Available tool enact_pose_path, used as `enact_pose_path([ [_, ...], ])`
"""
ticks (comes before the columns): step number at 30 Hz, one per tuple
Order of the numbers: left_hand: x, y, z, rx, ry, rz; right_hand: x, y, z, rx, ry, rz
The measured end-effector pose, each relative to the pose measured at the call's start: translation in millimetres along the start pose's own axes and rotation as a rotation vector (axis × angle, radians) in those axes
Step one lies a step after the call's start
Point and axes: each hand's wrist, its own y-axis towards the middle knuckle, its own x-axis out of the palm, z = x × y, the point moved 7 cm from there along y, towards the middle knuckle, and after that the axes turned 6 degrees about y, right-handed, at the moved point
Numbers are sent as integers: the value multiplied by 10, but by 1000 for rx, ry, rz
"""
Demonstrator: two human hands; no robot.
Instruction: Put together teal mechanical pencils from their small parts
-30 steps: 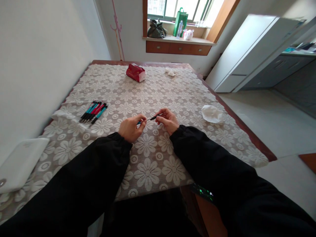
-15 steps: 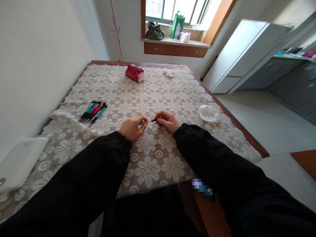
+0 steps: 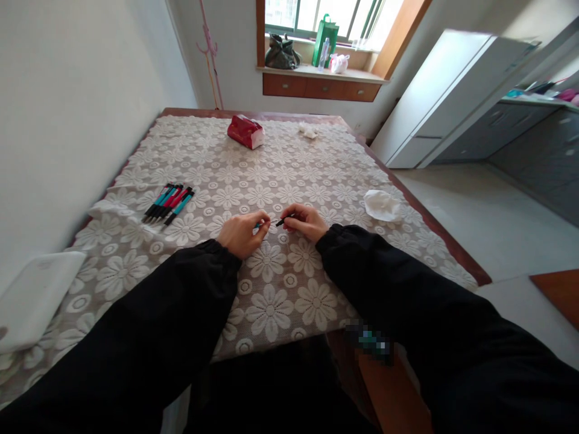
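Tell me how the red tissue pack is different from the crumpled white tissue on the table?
The red tissue pack is a firm, blocky shape with a white end, while the crumpled white tissue is a loose, rumpled heap. The pack is red; the loose tissue is all white. The pack lies at the far end of the table, the crumpled one near its right edge, closer to the right hand. Both rest on the lace flowered tablecloth, untouched.

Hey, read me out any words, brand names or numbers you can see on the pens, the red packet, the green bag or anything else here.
No text can be read here.
Red packet: any print too small to read.
Green bag: no legible lettering.
Pens: any markings too small to tell.
White box: faint mark, unreadable.
Patch below the right sleeve: blurred.
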Motion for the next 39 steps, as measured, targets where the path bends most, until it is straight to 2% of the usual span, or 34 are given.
enact_pose_path([
  [2, -8, -1, -20, -18, -3, 13, -74, 21, 33, 39, 147, 27],
  [4, -14, -1, -30, -25, -10, 17, -148, -2, 81, 147, 292, -19],
  [7, -15, 1, -33, -24, -26, 15, -233, -200, 105, 406, 333, -268],
  [9, -10, 1, -31, -21, -32, 10, -327, -423, 59, 577, 180, -481],
  [11, -8, 0, -33, -22, -30, 9, -476, -643, 1, 752, -103, -659],
  [13, -15, -4, -43, -32, -28, 20, -628, -698, -120, 812, -330, -696],
  [16, -31, -9, -61, -56, -33, 38, -675, -497, -293, 722, -516, -621],
  [20, -43, -10, -91, -96, -45, 42, -600, -28, -324, 425, -649, -325],
  [22, -53, -9, -97, -103, -50, 48, -613, 89, -294, 264, -588, -130],
  [24, -64, -9, -98, -103, -54, 56, -681, 41, -207, 209, -427, 2],
  [25, -67, -9, -99, -105, -55, 58, -715, -38, -136, 243, -324, 12],
  [27, -66, -9, -102, -110, -56, 56, -758, -273, -21, 359, -117, -53],
  [29, -61, -9, -101, -111, -58, 53, -826, -527, -13, 429, 31, -101],
  [32, -58, -7, -97, -105, -65, 56, -861, -823, -18, 549, 50, -224],
  [35, -58, -5, -95, -100, -69, 54, -820, -884, 32, 602, -51, -280],
  [37, -58, -4, -92, -98, -68, 48, -820, -778, 48, 536, -187, -184],
  [39, -60, -3, -90, -96, -67, 47, -869, -610, -52, 348, -405, 25],
])
